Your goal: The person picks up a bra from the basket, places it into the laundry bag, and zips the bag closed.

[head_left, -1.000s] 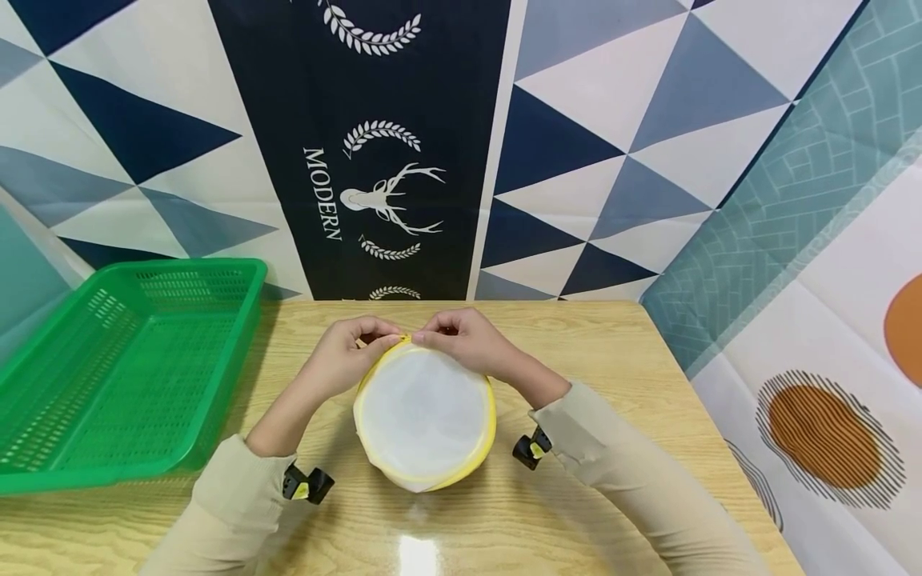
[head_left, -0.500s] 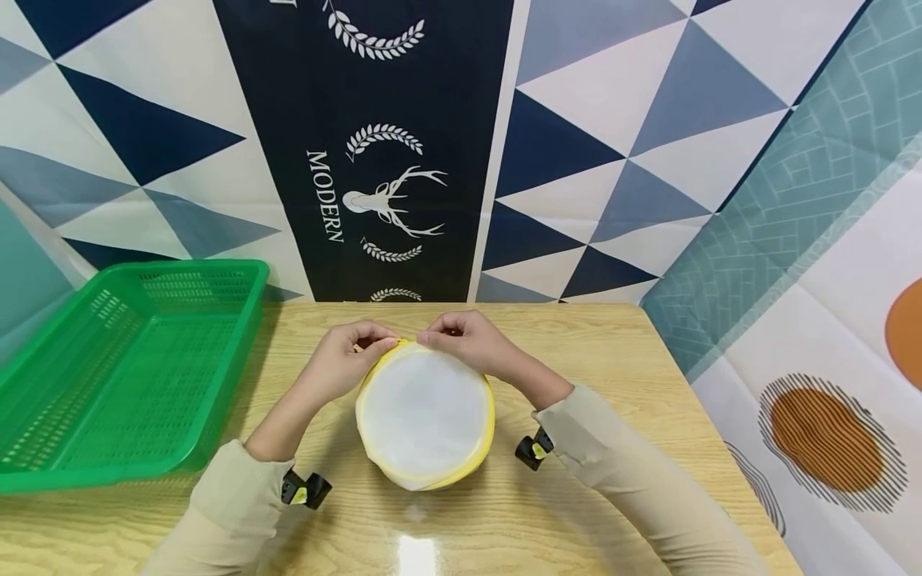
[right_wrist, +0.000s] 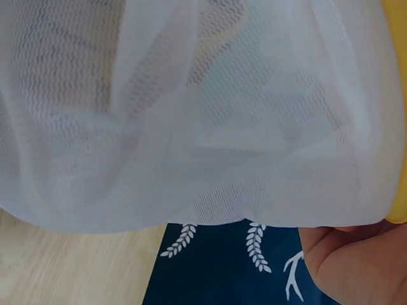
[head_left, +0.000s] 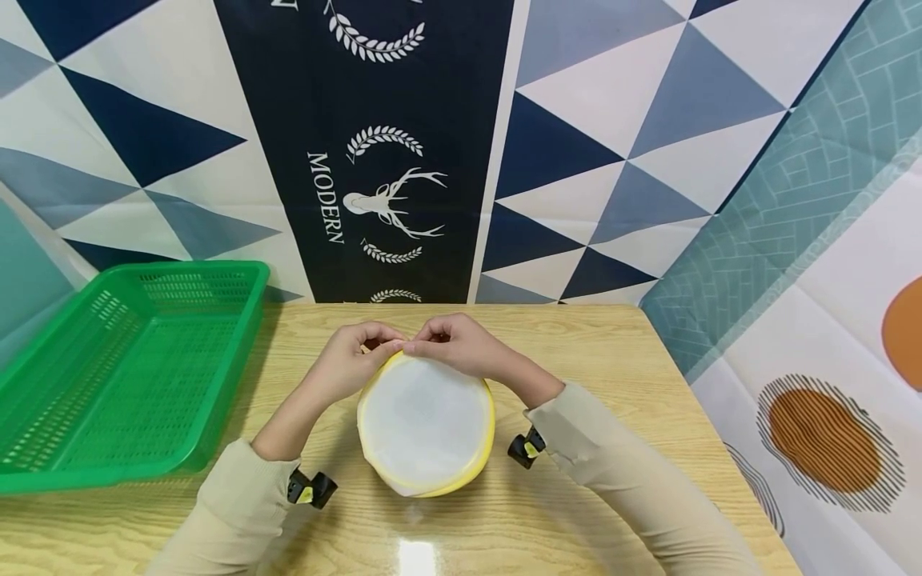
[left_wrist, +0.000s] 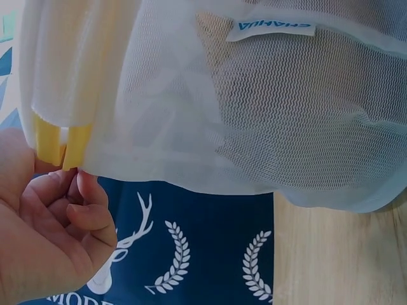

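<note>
A round mesh laundry bag (head_left: 428, 428) with a flat whitish top and yellow edging stands on the table. In the left wrist view its see-through white side (left_wrist: 159, 114) carries a small label (left_wrist: 270, 29). My left hand (head_left: 353, 364) pinches the bag's far rim, by the yellow zipper ends (left_wrist: 62, 143). Right against it, my right hand (head_left: 464, 350) pinches the same rim between thumb and fingers. The two hands' fingertips meet there. In the right wrist view a yellow strip (right_wrist: 400, 203) runs down to the right hand (right_wrist: 359, 260); its fingertips are hidden.
To the left stands a green plastic basket (head_left: 154, 384) with perforated walls. A patterned wall covering (head_left: 562, 160) rises behind the wooden table (head_left: 598, 344). Dark wrist cameras (head_left: 311, 488) sit at both cuffs.
Over the last half second my right hand has moved left along the rim, closing a small gap to the left fingertips. The bag's far rim has dipped slightly towards me.
</note>
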Demonstrator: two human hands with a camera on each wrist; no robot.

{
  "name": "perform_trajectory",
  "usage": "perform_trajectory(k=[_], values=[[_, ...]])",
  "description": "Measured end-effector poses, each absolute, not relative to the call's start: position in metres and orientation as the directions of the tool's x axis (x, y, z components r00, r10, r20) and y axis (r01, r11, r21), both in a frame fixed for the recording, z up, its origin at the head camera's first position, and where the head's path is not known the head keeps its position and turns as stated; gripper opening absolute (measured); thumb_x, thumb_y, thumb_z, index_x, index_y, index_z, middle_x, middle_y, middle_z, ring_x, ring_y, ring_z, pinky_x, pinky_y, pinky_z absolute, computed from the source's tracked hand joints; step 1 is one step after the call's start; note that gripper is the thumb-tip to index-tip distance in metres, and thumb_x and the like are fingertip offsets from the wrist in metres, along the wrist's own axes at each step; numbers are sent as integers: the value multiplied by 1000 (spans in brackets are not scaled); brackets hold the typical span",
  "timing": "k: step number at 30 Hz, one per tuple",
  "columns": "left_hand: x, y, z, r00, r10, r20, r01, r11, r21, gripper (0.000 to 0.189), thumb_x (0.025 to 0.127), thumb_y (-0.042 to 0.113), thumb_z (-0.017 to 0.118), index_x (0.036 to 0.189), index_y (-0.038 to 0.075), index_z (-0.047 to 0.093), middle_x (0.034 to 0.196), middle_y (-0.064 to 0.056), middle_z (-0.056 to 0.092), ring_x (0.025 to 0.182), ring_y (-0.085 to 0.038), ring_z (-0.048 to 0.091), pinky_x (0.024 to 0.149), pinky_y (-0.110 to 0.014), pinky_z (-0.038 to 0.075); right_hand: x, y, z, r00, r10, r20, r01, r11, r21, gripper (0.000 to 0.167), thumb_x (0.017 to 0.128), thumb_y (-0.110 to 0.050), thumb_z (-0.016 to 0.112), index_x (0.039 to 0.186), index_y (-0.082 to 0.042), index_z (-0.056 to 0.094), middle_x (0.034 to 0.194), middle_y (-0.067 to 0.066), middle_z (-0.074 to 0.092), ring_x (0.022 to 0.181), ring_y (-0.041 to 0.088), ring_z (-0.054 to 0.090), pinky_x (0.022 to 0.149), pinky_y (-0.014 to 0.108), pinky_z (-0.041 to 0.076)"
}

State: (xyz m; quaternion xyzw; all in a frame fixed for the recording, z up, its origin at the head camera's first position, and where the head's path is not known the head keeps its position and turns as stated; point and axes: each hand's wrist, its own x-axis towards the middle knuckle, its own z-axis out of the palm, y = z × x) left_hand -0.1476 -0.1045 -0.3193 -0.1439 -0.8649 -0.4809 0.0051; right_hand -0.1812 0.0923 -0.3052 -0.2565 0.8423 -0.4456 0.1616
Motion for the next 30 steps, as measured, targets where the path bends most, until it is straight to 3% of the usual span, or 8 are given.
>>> perform_trajectory(k=[16,30], values=[[-148,-103,-320,-960,245,138,244,482,841,17,91,20,61,99,9,71,97,-7,69,82,-17,57,65,-27,49,-180,98,-306,-832,-548,-90,-214,467,-858,24,91,-30,62,81,-8,66,72,0,57,58,10,52,51,22,45],[-147,-105,-322,-960,243,143,249,496,832,17,92,20,60,99,9,71,98,-7,70,82,-17,57,66,-28,48,-179,101,-306,-843,-532,-81,-220,478,-850,25,91,-31,61,79,-9,65,73,1,56,62,12,52,53,23,44]])
